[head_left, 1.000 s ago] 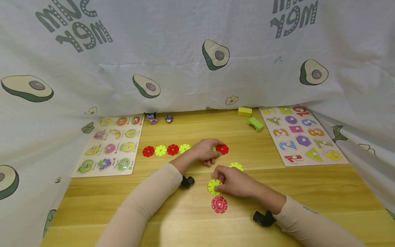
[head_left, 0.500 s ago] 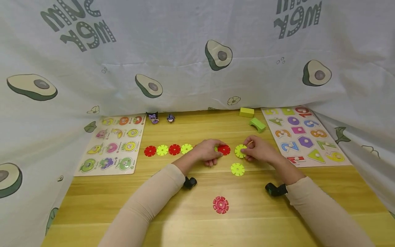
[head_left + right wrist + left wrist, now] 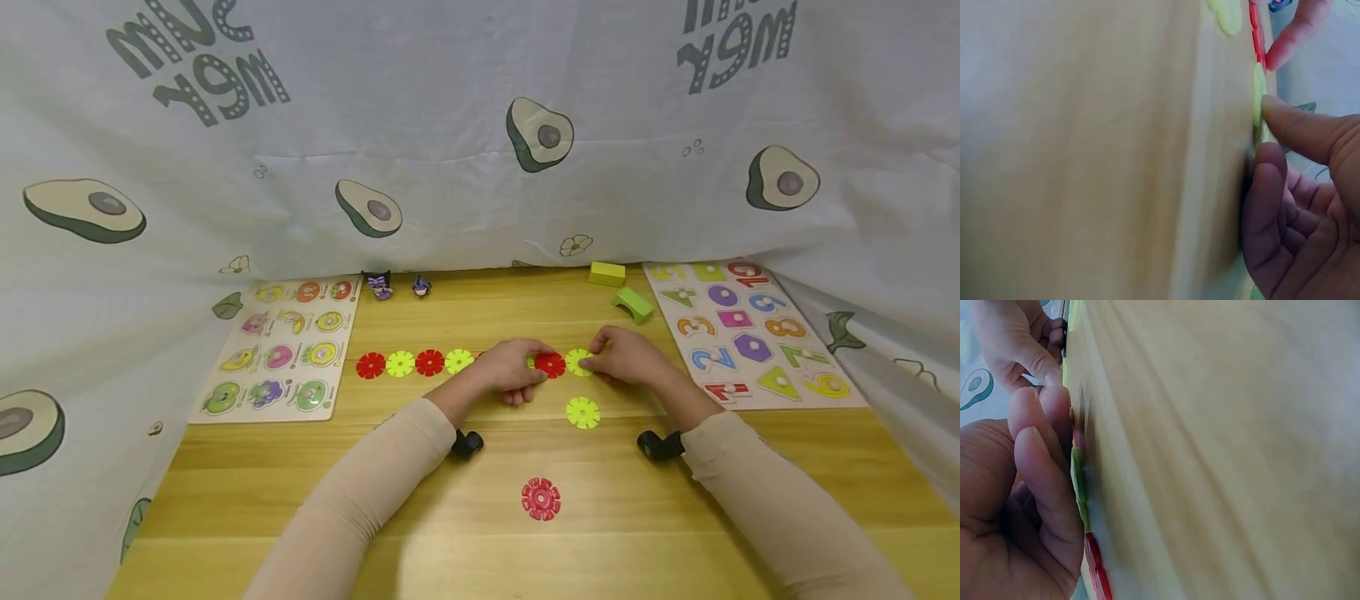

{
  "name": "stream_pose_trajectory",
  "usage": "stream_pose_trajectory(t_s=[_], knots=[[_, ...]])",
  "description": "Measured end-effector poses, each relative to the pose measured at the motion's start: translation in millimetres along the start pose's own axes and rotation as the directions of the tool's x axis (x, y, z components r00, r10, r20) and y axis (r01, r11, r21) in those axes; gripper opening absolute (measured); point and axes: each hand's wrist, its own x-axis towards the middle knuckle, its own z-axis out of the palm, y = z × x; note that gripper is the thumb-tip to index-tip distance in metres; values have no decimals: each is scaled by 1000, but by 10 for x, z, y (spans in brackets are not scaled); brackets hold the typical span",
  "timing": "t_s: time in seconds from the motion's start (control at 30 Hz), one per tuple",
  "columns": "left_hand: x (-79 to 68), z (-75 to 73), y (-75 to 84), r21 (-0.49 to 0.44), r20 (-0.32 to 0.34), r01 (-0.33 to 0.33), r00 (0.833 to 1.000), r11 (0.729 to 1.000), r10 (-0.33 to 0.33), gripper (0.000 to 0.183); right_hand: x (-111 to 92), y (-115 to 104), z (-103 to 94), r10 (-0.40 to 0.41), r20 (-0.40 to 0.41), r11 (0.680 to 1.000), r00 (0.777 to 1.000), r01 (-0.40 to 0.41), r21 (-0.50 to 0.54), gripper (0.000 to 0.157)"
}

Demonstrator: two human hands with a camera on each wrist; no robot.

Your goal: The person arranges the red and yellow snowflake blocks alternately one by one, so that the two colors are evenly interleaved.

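Flat notched plastic discs, alternating red and yellow, lie in a row across the wooden table. In the head view, my left hand (image 3: 508, 371) holds a red disc (image 3: 552, 365) near the row's right end, forefinger and thumb at its edges. That hand hides part of the row. My right hand (image 3: 628, 357) pinches a yellow disc (image 3: 576, 362) at the table, right beside the red one. The right wrist view has the right thumb (image 3: 1294, 125) against this yellow disc's edge. Nearer me lie a loose yellow disc (image 3: 582, 412) and a loose pinkish-red disc (image 3: 541, 499).
A fruit puzzle board (image 3: 281, 358) lies at left, a number puzzle board (image 3: 750, 337) at right. Two small purple figurines (image 3: 378, 286) stand at the back. A yellow-green block (image 3: 607, 273) and a green arch block (image 3: 634, 305) sit back right, before an avocado-print cloth (image 3: 450, 208).
My right hand has carried the yellow disc from near the pinkish-red disc up and across to the row's right end, beside the red disc. My left hand has stayed at the red disc.
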Motion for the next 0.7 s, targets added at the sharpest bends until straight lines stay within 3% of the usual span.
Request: stream_pose_trajectory(t_s=[0.17,0.33,0.47,0.6,0.7], knots=[[-11,8,5,18,5,-19,1000,1000,19,47,-141,11,52,-56,-51,998,997,58,31,37],[8,27,8,34,12,-38,999,999,38,47,-464,-82,211,-167,-56,985,984,169,25,39],[43,48,61,21,28,-67,997,998,67,47,-755,-186,408,-269,43,961,962,265,73,35],[108,75,154,11,41,-105,994,994,104,49,-985,-268,626,-362,189,932,913,350,96,36],[172,101,226,23,55,-115,992,993,113,50,-1103,-323,753,-395,252,918,883,391,66,43]])
